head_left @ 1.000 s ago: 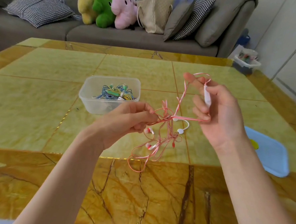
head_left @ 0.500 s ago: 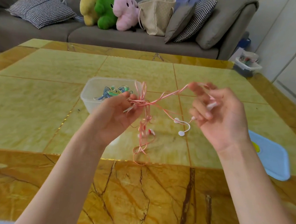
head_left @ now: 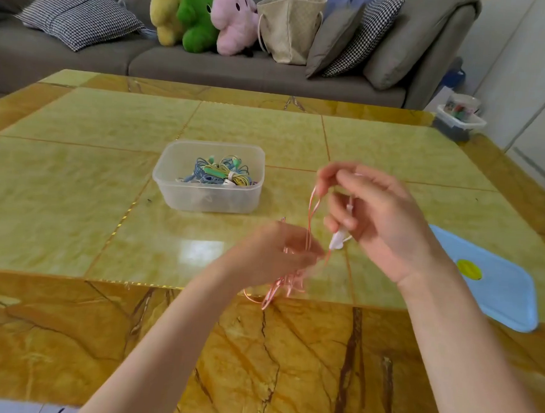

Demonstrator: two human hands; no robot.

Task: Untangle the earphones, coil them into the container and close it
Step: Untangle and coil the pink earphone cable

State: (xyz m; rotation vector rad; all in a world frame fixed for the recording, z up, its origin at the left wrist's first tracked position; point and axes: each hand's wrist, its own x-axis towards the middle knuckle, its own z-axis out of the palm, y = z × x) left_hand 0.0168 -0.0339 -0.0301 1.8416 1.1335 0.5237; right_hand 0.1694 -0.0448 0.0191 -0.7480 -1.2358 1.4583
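Note:
Pink-and-white tangled earphones (head_left: 310, 221) hang between my two hands above the table. My right hand (head_left: 379, 219) pinches a loop of the cable at its fingertips and holds the white plug piece (head_left: 337, 240) lower down. My left hand (head_left: 271, 254) grips the bunched cable below, and loose loops (head_left: 275, 291) dangle under it; motion blur hides the fingers' exact hold. A clear plastic container (head_left: 170, 184) stands further back on the left with several coiled blue, green and yellow earphones (head_left: 219, 174) inside. Its light blue lid (head_left: 499, 284) lies flat at the right.
The yellow and brown marble table (head_left: 74, 194) stretches around the hands. Beyond it a grey sofa (head_left: 66, 59) carries cushions, plush toys (head_left: 200, 16) and a beige bag (head_left: 288, 25). A small bin with a cup (head_left: 460, 117) sits on the floor at the right.
My left hand dropped down and to the right, away from the container, now sitting below the right hand. The cable between them hangs vertical instead of stretched sideways.

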